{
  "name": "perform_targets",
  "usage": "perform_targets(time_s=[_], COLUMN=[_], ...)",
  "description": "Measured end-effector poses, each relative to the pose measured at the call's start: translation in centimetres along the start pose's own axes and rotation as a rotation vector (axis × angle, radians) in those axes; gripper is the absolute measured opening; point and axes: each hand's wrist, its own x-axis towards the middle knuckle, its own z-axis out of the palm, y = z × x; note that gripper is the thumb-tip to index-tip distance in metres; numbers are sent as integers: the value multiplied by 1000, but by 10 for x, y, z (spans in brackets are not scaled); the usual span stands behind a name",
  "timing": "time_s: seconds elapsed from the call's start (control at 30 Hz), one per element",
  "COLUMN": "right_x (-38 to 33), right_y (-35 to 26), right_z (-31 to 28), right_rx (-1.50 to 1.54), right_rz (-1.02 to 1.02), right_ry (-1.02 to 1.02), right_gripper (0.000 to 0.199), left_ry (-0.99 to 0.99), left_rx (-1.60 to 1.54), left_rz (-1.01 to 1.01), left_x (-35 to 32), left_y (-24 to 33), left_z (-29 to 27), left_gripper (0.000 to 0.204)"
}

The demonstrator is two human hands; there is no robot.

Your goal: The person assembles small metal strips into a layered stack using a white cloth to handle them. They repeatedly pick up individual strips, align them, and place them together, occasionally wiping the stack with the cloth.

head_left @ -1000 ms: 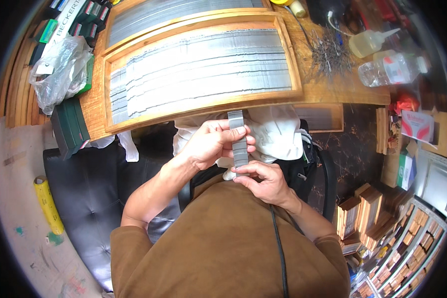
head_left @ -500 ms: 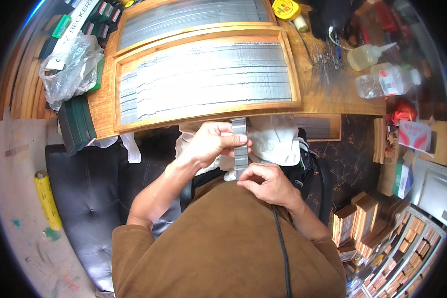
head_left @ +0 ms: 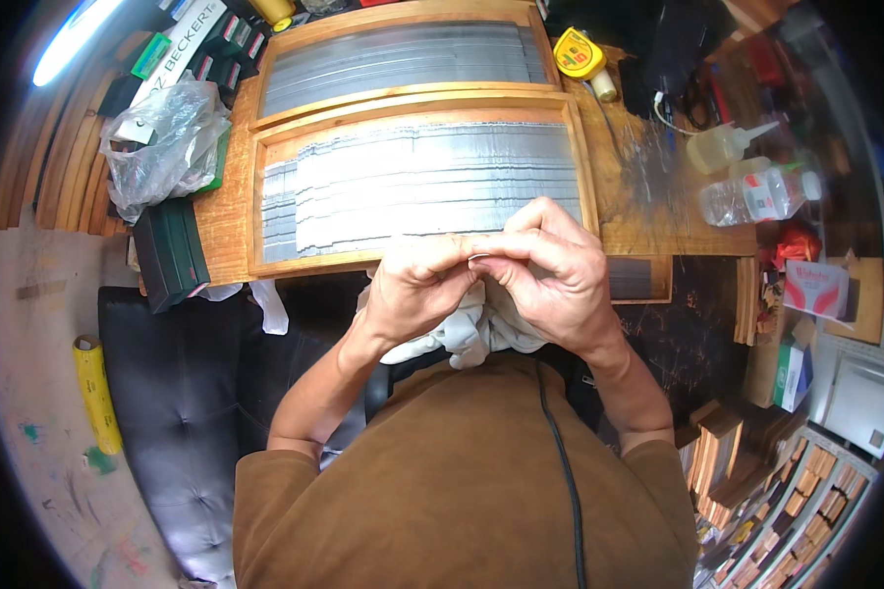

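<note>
My left hand (head_left: 417, 290) and my right hand (head_left: 550, 270) are pressed together fingertip to fingertip, just in front of the near edge of a wooden tray (head_left: 255, 211). Between the fingertips only a thin sliver of a grey metal strip (head_left: 477, 258) shows, and both hands pinch it. The rest of it is hidden by the fingers. Under the hands a crumpled white cloth (head_left: 462, 339) lies on my lap. The tray is filled with rows of silver-grey strips (head_left: 422, 182). Behind it stands a second tray (head_left: 403, 54) of the same kind.
A crumpled plastic bag (head_left: 162, 147) and dark green boxes (head_left: 172, 255) lie left of the trays. At the right are a yellow tape measure (head_left: 580, 54), a glue bottle (head_left: 727, 147) and a water bottle (head_left: 761, 196). Small wooden boxes (head_left: 796, 491) are stacked at lower right; a black padded seat (head_left: 182, 393) is at left.
The grey strip stood upright between my hands; now my hands have closed together over it and risen toward the tray's near edge, hiding most of it.
</note>
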Motion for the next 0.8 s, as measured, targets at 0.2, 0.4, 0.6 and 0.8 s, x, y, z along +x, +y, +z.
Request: perform_targets(time_s=[0.2, 0.4, 0.6, 0.8], right_x=[0, -51, -88, -88], right_y=[-2, 2, 69, 71], right_z=[5, 23, 57, 61], right_rx=[15, 514, 937, 638], right_rz=[45, 716, 1082, 911], right_ry=[78, 48, 52, 10], right_gripper=[19, 10, 19, 13], left_ry=[-78, -313, -240, -219], left_rx=[-146, -666, -989, -597], left_rz=[-138, -746, -1069, -925], left_x=[3, -26, -51, -63], left_y=[-4, 7, -58, -66], left_z=[-2, 0, 10, 13], left_gripper=[23, 13, 20, 17])
